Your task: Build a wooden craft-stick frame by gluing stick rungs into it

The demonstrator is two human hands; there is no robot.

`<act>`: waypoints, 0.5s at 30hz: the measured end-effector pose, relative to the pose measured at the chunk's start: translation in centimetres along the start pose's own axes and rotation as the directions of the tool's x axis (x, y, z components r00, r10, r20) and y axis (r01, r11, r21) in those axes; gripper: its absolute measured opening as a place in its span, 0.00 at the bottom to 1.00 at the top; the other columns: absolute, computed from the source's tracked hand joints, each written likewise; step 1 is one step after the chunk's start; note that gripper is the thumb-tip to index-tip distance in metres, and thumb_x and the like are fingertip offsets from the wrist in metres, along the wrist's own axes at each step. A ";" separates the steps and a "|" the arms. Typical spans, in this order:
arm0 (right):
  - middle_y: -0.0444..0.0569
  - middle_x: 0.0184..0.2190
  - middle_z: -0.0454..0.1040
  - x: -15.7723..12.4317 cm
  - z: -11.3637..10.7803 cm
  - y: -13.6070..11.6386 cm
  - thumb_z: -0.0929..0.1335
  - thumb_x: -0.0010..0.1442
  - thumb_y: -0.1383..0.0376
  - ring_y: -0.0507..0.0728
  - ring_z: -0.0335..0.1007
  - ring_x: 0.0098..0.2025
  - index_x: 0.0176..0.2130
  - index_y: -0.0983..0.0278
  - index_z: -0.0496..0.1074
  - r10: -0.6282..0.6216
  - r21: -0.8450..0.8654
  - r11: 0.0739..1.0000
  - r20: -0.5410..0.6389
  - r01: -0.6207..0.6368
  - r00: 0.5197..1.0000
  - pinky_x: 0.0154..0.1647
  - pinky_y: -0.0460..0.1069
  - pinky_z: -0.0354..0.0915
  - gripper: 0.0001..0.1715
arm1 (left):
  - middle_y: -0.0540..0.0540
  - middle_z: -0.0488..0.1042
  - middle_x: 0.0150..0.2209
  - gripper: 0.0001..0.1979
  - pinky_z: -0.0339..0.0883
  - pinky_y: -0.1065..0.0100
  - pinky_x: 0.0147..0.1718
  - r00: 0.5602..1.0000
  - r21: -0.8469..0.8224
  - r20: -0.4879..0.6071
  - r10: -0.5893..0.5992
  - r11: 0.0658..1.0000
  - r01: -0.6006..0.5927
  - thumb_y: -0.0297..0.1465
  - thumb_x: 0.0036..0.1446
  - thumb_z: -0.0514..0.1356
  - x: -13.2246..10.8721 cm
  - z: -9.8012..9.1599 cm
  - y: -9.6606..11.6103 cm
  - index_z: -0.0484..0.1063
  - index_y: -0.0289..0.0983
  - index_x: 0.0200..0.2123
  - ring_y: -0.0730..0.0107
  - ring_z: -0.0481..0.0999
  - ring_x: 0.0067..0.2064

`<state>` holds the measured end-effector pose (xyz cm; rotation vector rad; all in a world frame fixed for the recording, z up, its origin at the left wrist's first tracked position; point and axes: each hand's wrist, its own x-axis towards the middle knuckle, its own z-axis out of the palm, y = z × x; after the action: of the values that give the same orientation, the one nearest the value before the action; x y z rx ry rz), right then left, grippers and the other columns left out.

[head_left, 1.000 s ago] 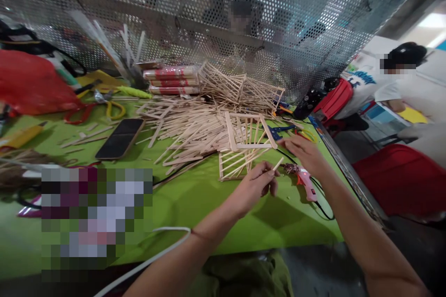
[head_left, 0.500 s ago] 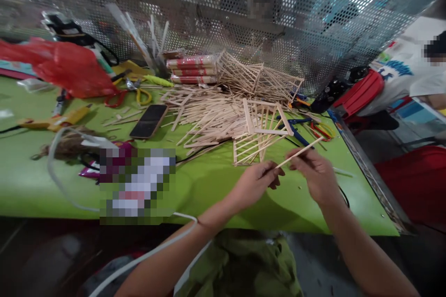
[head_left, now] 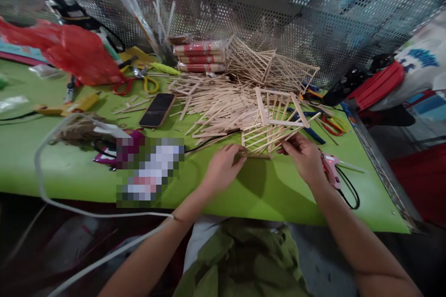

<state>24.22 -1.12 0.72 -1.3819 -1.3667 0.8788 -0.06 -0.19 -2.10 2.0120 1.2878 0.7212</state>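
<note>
My right hand (head_left: 301, 155) pinches a thin wooden stick (head_left: 302, 125), which slants up to the right over a small frame of glued sticks (head_left: 284, 122). At the near left corner of that frame, my left hand (head_left: 228, 162) has its thumb and fingers closed around the edge. Part of the corner is hidden by the fingertips. A pink glue gun (head_left: 331, 169) lies just right of my right wrist, its black cord looping on the table.
Behind the frame spreads a pile of loose sticks (head_left: 223, 106), with a larger stick structure (head_left: 268, 62) and wrapped stick bundles (head_left: 200, 58). A phone (head_left: 157, 110), a yellow glue gun (head_left: 69, 106), pliers (head_left: 148, 76) and a red bag (head_left: 69, 51) lie leftward. A white cable (head_left: 104, 215) crosses my left forearm.
My left hand has let go of the stick and moved left to the frame's corner. My right hand has lowered the stick onto the frame. The pink glue gun has come into sight.
</note>
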 end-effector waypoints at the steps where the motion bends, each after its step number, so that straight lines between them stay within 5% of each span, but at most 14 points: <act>1: 0.46 0.33 0.78 0.0 0.2 0.1 0.73 0.56 0.51 0.55 0.76 0.34 0.37 0.60 0.74 -0.006 -0.012 1.000 -0.001 0.006 1.000 0.39 0.52 0.76 0.16 | 0.43 0.78 0.51 0.11 0.66 0.56 0.55 1.000 0.024 0.029 0.007 1.000 -0.007 0.29 0.64 0.57 0.0 0.1 0.0 0.74 0.39 0.48 0.56 0.75 0.54; 15: 0.46 0.30 0.76 0.6 0.5 1.8 0.71 0.58 0.53 0.55 0.72 0.30 0.37 0.61 0.74 -0.035 -0.172 0.985 -0.017 0.032 0.999 0.34 0.50 0.72 0.15 | 0.44 0.78 0.54 0.13 0.63 0.52 0.55 0.995 0.082 0.102 -0.019 0.997 0.010 0.30 0.65 0.57 -0.5 0.1 0.3 0.74 0.40 0.51 0.52 0.74 0.56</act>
<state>24.36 -0.29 -1.06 -1.4894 -1.4734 0.7369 -0.03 -0.72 -1.99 2.0742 1.2894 0.5592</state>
